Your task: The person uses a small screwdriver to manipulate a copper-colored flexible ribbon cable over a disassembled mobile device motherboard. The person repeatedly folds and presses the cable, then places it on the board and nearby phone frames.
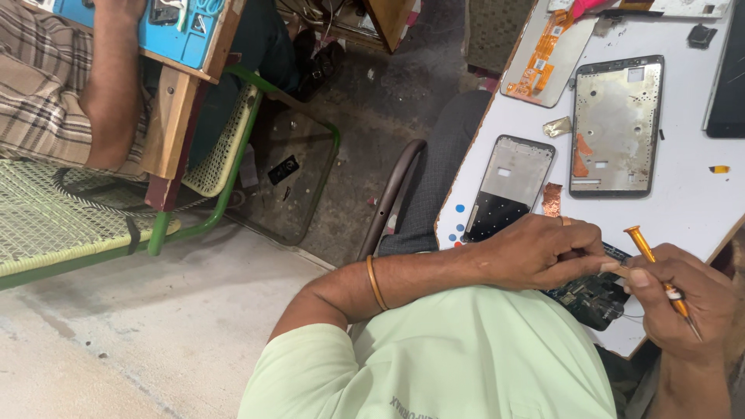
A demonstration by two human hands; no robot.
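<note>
Fingers of the left hand (539, 252) press together, pinning the dark circuit board (594, 299) that lies just under and beyond them; the right hand (687, 306) pinches an orange-handled screwdriver (656, 268); best, I'd judge, to keep the board flat and the driver steady; its tip and any screw are hidden behind the hands.

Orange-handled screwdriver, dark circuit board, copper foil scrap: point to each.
orange-handled screwdriver (649, 251), head view, on its orange handle.
dark circuit board (591, 298), head view, on its exposed face.
copper foil scrap (552, 199), head view, on its middle.
</note>
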